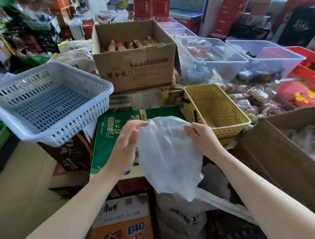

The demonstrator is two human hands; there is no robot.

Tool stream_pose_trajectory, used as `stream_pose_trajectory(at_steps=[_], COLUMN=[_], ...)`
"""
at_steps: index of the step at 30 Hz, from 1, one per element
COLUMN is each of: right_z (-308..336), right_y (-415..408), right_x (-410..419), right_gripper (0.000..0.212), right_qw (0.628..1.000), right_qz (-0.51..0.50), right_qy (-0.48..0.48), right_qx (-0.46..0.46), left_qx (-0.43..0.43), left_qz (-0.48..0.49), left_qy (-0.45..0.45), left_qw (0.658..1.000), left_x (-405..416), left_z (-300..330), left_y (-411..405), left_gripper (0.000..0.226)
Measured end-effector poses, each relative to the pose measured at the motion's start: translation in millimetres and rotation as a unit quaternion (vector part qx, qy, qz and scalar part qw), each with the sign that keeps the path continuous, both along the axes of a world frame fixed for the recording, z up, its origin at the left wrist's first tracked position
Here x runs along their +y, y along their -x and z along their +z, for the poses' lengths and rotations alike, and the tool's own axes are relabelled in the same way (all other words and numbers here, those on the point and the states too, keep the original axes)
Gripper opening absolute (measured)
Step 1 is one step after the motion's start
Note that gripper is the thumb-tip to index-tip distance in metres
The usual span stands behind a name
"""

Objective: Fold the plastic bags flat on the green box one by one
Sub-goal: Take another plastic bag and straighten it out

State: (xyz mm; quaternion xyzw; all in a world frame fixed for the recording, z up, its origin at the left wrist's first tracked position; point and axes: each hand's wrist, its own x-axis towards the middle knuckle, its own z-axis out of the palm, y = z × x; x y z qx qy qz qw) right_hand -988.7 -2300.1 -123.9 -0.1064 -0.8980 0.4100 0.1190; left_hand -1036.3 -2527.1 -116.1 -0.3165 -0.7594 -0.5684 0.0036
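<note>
Fingers [189, 129] of right hand [201, 137] curled over and pinching upper right edge of plastic bag [165, 155]; grip firm by appearance. Fingers [138, 124] of left hand [125, 146] nearly straight, spread a little, tips touching upper left edge of the bag, no pinch evident. Bag translucent white, held up in the air between both hands, not yet laid down. Upper part spread and hanging above near right portion of green box [114, 135]; lower part drooping past near edge of the box, tapering to a loose point below and toward the person. Long axis judged to run from far edge to near edge of the box, tilted slightly to the right at the bottom. Bag rumpled, no crease or fold visible.

Key relation: flat top of the green box lies directly under and to the left of the bag; right hand carries the weight, left hand only steadies. Coming move judged to be lowering the bag leftward and down onto the box top, then smoothing. Left hand nearer the bare lid; right hand nearer the right edge.

Around the box: yellow basket [216, 109] touching or just beside its far right corner; blue-grey basket [47, 100] overhanging its far left corner; open cardboard box [288, 149] at right holding more pale plastic; further white plastic [181, 217] below the near edge
</note>
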Motion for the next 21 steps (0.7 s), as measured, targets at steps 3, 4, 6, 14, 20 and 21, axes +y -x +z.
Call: stream_pose_trajectory(at_steps=[3,4,6,14,20,21], right_z=[1,0,0,-3,-14,-11], right_y=[-1,-4,-10,-34,-42,-45], right_x=[1,1,0,16,38,32], right_gripper=[0.05,0.052,0.049,0.032,0.031,0.041], right_qw=[0.987,0.98,0.965,0.912,0.976,0.981], right_qz=[-0.045,-0.034,-0.003,0.004,-0.105,-0.06], right_qy=[0.153,0.196,0.258,0.409,-0.144,-0.162], right_qx=[-0.021,-0.029,-0.044,-0.025,-0.122,-0.086], left_qx=[-0.027,-0.032,-0.068,-0.225,-0.071,-0.03], left_qz=[0.0,0.012,0.043,0.068,0.103,0.098], left_qy=[0.07,0.094,0.109,0.043,0.049,0.062], left_qw=[0.997,0.995,0.991,0.971,0.991,0.993], left_x=[5,10,20,39,33,34], left_z=[-6,-8,-11,-28,-22,-18], left_y=[-17,-20,-25,-29,-35,-37], left_gripper=[0.088,0.096,0.102,0.018,0.03,0.034])
